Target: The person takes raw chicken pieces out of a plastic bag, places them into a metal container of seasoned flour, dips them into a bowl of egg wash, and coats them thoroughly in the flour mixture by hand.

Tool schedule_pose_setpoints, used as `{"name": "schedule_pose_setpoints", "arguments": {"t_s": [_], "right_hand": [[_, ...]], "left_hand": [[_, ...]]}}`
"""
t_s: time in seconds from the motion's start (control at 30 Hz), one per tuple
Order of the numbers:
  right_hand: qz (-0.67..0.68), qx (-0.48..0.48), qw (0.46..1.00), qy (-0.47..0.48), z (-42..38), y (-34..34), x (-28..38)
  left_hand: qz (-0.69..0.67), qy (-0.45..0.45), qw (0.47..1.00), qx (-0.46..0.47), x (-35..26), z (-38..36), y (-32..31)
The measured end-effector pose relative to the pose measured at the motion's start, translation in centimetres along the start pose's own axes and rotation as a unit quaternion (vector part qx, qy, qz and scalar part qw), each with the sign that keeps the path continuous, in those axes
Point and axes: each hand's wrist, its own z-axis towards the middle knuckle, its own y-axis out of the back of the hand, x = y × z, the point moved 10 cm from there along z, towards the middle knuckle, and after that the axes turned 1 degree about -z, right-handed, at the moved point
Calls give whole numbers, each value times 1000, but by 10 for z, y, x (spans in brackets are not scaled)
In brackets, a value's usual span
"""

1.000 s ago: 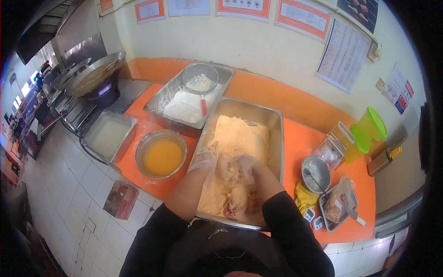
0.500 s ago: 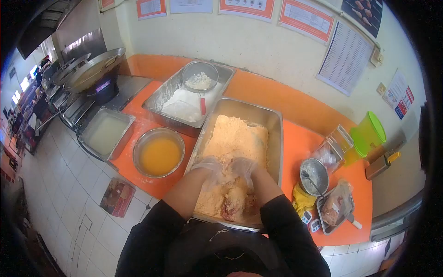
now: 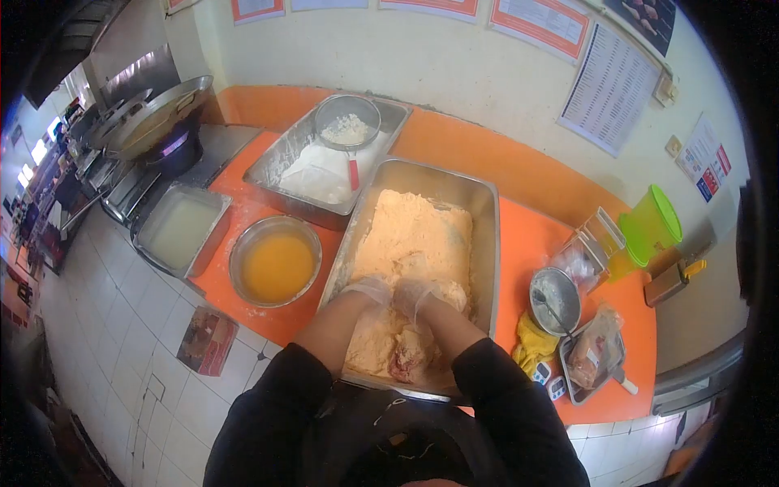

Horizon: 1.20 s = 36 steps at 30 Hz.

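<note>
Both hands wear clear plastic gloves and are inside a long metal tray (image 3: 485, 211) of orange-tinted flour (image 3: 406, 227). My left hand (image 3: 371, 290) is sunk in the flour at the tray's left side, its fingers hidden. Close beside it, my right hand (image 3: 415, 297) is also in the flour, with its fingers out of sight. A flour-coated piece (image 3: 451, 294) lies just right of my right hand. Nearer my body, a reddish, partly coated piece of meat (image 3: 407, 357) rests in the flour.
Left of the tray stand a bowl of orange liquid (image 3: 278, 269) and a pan of cloudy liquid (image 3: 180, 231). Behind is a white-flour tray (image 3: 320, 213) with a sieve (image 3: 347, 122). At right are a metal bowl (image 3: 554, 300), yellow cloth (image 3: 533, 345) and bagged meat (image 3: 592, 349).
My right hand has shifted left, closer to my left hand. A coated piece now shows to its right. The camera view has moved slightly.
</note>
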Motion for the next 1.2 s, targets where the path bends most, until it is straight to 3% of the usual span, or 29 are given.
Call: {"name": "schedule_pose_setpoints", "arguments": {"t_s": [0.1,0.17,0.27,0.33,0.47,0.67,0.87,0.93,0.97,1.03,1.1,1.2], "right_hand": [[113,-60,988,-86,23,-27,-22],[186,-3,970,-160,-5,3,-19],[58,13,996,-61,12,-19,-1],[118,-62,987,-86,5,-13,-4],[193,-140,968,-81,24,-48,-15],[259,-85,954,-125,21,-28,-20],[228,-58,954,-189,19,-7,-10],[95,-11,995,-12,30,-13,12],[89,7,995,50,31,-19,14],[114,22,990,73,24,-16,10],[125,20,991,45,28,-18,11],[179,-20,981,-71,36,-28,2]], "left_hand": [[52,-35,997,45,-6,7,-11],[64,-49,994,70,-6,8,-16],[19,-58,997,47,-9,4,-14],[-45,-52,997,-21,-7,14,-15],[46,-41,998,-11,-10,11,-24],[19,26,998,-52,9,12,-17],[-41,78,995,-55,47,40,-44],[-75,76,993,-48,30,16,-8],[-3,19,1000,-23,22,21,-10],[134,-94,986,38,11,24,-31],[120,-46,991,24,19,27,-37],[66,35,996,46,22,18,-36]]}}
